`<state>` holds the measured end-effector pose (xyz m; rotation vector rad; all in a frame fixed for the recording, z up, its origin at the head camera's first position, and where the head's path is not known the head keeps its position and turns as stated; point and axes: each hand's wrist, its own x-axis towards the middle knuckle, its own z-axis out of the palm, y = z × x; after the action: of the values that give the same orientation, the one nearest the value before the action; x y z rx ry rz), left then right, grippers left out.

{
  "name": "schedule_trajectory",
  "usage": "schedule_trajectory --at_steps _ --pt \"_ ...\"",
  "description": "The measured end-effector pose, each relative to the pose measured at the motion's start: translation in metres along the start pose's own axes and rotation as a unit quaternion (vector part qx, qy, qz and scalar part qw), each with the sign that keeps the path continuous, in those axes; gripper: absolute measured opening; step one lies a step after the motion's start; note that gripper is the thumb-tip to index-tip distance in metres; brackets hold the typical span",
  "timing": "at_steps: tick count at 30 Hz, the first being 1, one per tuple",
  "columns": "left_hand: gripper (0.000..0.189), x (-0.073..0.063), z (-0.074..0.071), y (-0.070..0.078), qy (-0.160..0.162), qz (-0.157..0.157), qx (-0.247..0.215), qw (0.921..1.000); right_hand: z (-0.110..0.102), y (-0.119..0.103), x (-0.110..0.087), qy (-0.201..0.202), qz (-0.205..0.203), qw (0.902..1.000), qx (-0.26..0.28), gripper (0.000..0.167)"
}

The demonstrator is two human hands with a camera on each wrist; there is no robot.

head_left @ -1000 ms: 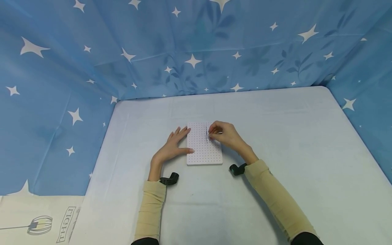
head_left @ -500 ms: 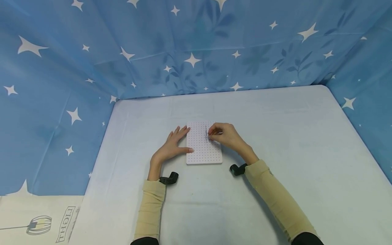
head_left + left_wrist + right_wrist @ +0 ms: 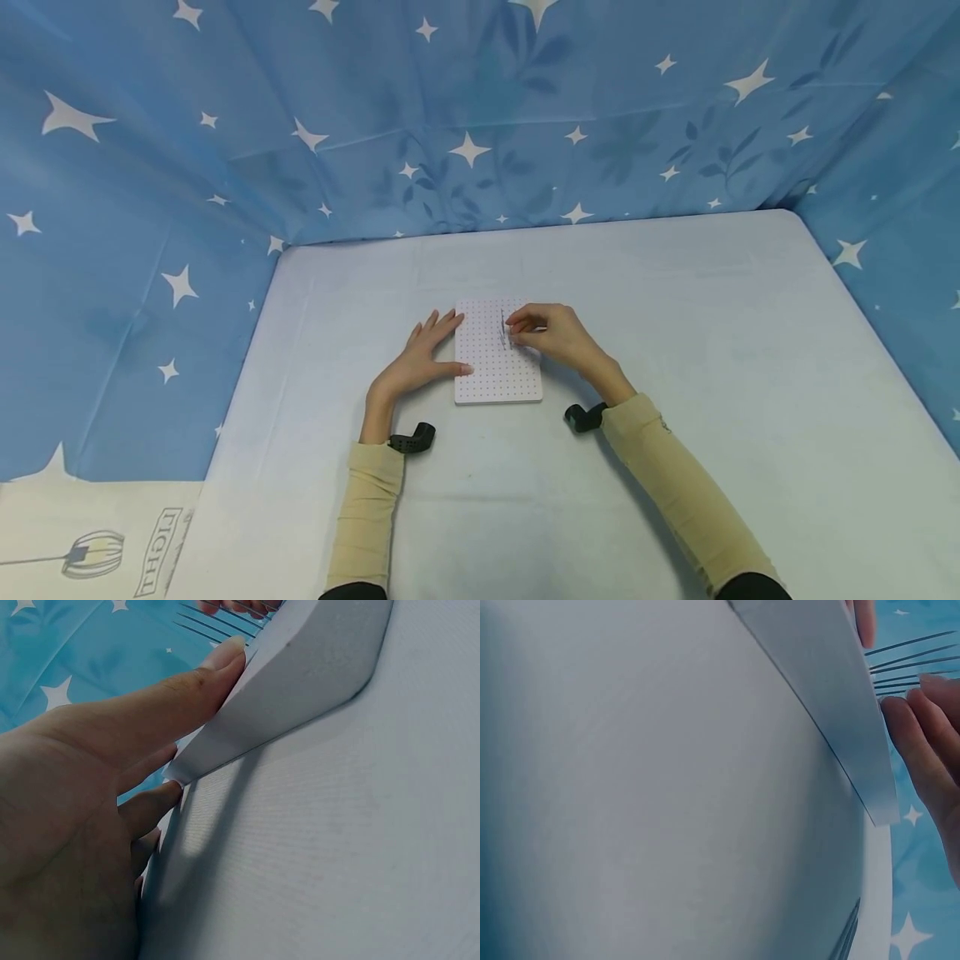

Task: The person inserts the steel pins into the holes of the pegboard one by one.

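Note:
A white pegboard [image 3: 498, 379] dotted with small holes lies on the table, and several thin dark needle-like rods [image 3: 206, 631] stand up from it. My left hand [image 3: 420, 360] spreads along its left side, thumb laid over the board's edge and the other fingers stretched out straight. Over the right half of the board is my right hand [image 3: 553, 333]. Its thumb and forefinger pinch one of the thin rods close to the board, as the right wrist view shows. The lower end of that rod is hidden behind the fingertips [image 3: 898, 712].
The board rests on a white-covered table [image 3: 675, 358]. A blue curtain [image 3: 360, 92] with white stars surrounds its far and side edges. More dark thin pointed pieces [image 3: 846, 934] appear low in the right wrist view. Black wrist cameras [image 3: 414, 439] jut out near the sleeves.
My right hand has sunk slightly toward the board, its fingers still at the rods. The left hand keeps its place at the board's left side.

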<state>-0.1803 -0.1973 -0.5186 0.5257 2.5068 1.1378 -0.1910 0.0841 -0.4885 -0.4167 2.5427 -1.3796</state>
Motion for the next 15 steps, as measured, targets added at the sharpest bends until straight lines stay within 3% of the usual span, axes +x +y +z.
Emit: schedule_trajectory --at_steps 15 --pt "0.097 -0.0006 0.0015 0.0005 0.003 -0.003 0.006 1.0000 -0.0085 0.0055 -0.0072 0.014 0.000 0.9997 -0.018 0.018"
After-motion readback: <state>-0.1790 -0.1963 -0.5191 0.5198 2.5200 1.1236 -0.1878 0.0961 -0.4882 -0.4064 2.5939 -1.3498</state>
